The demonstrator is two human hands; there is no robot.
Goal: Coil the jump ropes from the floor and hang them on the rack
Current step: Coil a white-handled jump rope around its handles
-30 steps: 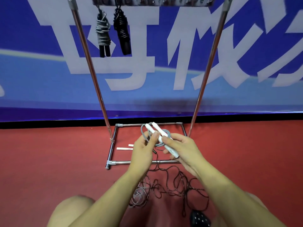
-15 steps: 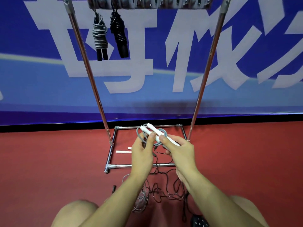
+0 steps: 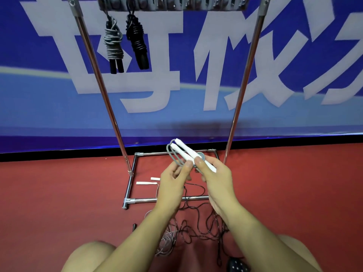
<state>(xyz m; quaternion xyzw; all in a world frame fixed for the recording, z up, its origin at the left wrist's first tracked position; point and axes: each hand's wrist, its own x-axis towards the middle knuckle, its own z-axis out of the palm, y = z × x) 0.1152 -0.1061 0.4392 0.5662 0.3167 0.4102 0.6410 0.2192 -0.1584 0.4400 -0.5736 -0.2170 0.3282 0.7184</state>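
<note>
Our right hand (image 3: 213, 178) grips the two white handles (image 3: 191, 155) side by side; our left hand (image 3: 172, 180) pinches the grey cord (image 3: 172, 157) looped around them. Over the last second both hands have risen slightly toward the rack (image 3: 243, 79) and the handles sit closer together, so this coil looks nearly ready to hang. Two coiled ropes (image 3: 125, 42) already hang there. Tangled ropes (image 3: 196, 228) remain on the floor (image 3: 59, 193).
</note>
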